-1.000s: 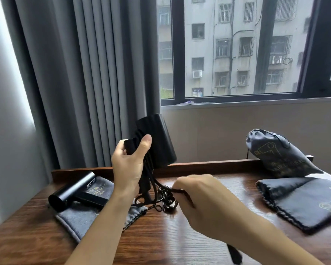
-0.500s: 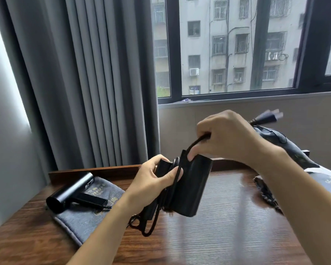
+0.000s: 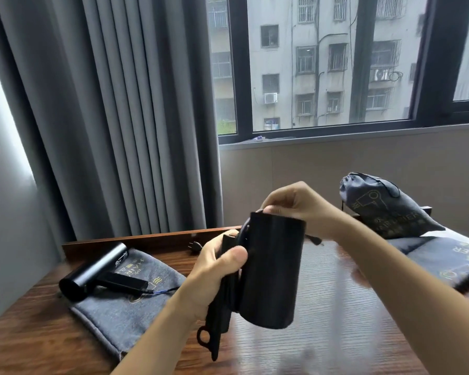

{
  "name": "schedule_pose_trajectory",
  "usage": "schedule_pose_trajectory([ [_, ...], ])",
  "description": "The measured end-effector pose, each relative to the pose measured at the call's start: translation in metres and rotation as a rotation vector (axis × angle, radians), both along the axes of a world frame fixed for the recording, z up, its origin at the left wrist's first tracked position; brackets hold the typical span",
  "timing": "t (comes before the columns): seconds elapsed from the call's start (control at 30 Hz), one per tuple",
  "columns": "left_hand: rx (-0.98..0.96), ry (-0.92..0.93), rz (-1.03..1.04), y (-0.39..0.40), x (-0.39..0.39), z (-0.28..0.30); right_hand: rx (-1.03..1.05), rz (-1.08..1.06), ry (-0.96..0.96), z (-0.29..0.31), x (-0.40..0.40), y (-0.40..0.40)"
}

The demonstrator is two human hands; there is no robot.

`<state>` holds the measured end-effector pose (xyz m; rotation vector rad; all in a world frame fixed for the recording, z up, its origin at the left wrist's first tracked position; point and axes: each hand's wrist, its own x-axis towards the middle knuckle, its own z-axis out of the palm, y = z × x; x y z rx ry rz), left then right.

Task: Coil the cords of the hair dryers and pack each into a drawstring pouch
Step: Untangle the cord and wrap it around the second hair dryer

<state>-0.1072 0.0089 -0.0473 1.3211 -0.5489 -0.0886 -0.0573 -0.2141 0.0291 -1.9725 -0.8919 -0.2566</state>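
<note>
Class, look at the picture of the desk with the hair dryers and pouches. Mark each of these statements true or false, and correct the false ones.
1. The left hand grips the held hair dryer by its folded handle. True.
2. A second hair dryer lies directly on the bare wooden table. False: it lies on a flat grey pouch.
3. The right hand rests flat on the table. False: it is raised, its fingers at the top of the held dryer's barrel.
4. A filled pouch with its drawstring closed sits at the far right. True.
5. The curtain covers the whole window. False: it hangs on the left, and the building outside shows.
</note>
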Motion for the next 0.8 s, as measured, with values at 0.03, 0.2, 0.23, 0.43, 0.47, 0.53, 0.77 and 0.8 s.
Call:
schedule_pose_trajectory([
  [0.03, -0.056, 0.025, 0.016, -0.001, -0.002, 0.002, 0.066, 0.050, 0.083, -0.010, -0.003, 0.003],
  [0.2, -0.234, 0.127, 0.158, -0.007, -0.007, 0.016, 0.257, 0.140, 0.364, -0.058, -0.018, 0.027],
  [0.23, -0.235, 0.107, 0.224, -0.007, -0.006, 0.018, 0.262, 0.139, 0.417, -0.064, -0.024, 0.032],
  [0.43, -0.246, 0.079, 0.449, -0.012, 0.004, 0.020, 0.540, 0.049, 0.599, -0.086, -0.040, 0.058],
  [0.47, -0.246, 0.075, 0.463, -0.012, 0.005, 0.019, 0.570, 0.057, 0.624, -0.091, -0.041, 0.062],
  [0.53, -0.244, 0.068, 0.489, -0.010, 0.008, 0.019, 0.615, 0.079, 0.661, -0.097, -0.045, 0.068],
  [0.77, -0.084, -0.111, 0.687, -0.009, 0.015, 0.015, 0.761, 0.149, 0.746, -0.109, -0.064, 0.090],
  [0.8, -0.058, -0.136, 0.705, -0.010, 0.015, 0.014, 0.757, 0.173, 0.735, -0.110, -0.067, 0.092],
])
